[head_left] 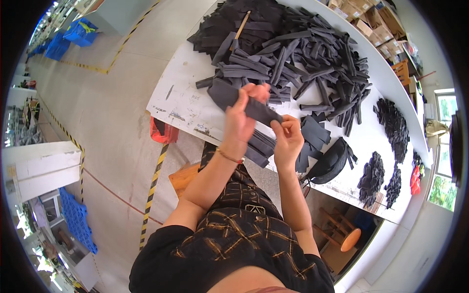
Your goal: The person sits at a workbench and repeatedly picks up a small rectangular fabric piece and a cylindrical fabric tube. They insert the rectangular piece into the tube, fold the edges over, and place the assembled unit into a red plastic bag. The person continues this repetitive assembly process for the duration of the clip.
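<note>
Both hands' fingers (254,93) pinch a dark fabric strip (244,103) above the table edge (195,128).

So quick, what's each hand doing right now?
Left hand: closed on the dark fabric strip.
Right hand: pinching the same strip's end.

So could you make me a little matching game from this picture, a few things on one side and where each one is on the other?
Things:
1. dark fabric strip
2. round wooden stool
3. blue plastic pallet
4. big heap of dark strips

Places:
A. on the floor at the far left
B. held between both hands
C. under the white table
D. piled on the tabletop beyond the hands

Pairs: 1-B, 2-C, 3-A, 4-D

The left hand and right hand both pinch the strip.
</note>
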{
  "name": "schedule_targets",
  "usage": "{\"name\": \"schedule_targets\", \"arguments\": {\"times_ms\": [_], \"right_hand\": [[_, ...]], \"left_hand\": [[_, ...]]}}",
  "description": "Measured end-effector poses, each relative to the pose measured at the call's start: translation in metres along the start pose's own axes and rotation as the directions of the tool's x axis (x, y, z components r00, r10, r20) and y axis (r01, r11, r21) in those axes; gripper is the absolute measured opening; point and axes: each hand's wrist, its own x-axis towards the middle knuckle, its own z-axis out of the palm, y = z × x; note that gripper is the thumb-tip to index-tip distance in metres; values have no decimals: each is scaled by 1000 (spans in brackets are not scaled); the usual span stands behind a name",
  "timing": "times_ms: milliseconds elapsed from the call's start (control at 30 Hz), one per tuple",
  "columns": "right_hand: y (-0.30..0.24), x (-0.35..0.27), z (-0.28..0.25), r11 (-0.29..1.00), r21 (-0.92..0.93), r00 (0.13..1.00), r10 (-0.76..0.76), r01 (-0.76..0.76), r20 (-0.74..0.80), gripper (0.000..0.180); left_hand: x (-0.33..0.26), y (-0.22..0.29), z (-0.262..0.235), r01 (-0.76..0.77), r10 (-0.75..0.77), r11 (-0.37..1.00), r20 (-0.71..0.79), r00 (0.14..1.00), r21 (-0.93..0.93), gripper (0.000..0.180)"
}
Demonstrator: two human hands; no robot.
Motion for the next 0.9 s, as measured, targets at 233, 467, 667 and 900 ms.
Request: {"name": "schedule_targets", "arguments": {"times_ms": [233, 467, 667, 900], "right_hand": [[-23, -10, -21, 914, 279, 955, 266, -293, 132, 34], [-27, -14, -17, 858, -343, 922, -380, 383, 80, 14], [-19, -15, -21, 810, -372, 891, -424, 454, 165, 21], [-14, -15, -30, 990, -88, 963, 130, -112, 238, 20]], "left_hand": [[-8, 4, -2, 85, -89, 996, 202, 975, 28, 27], [-10, 20, -27, 42, -30, 971, -53, 998, 235, 27], [-6, 24, -52, 54, -43, 994, -109, 993, 95, 18], [-12, 32, -44, -13, 42, 931, -72, 997, 364, 17]]}}
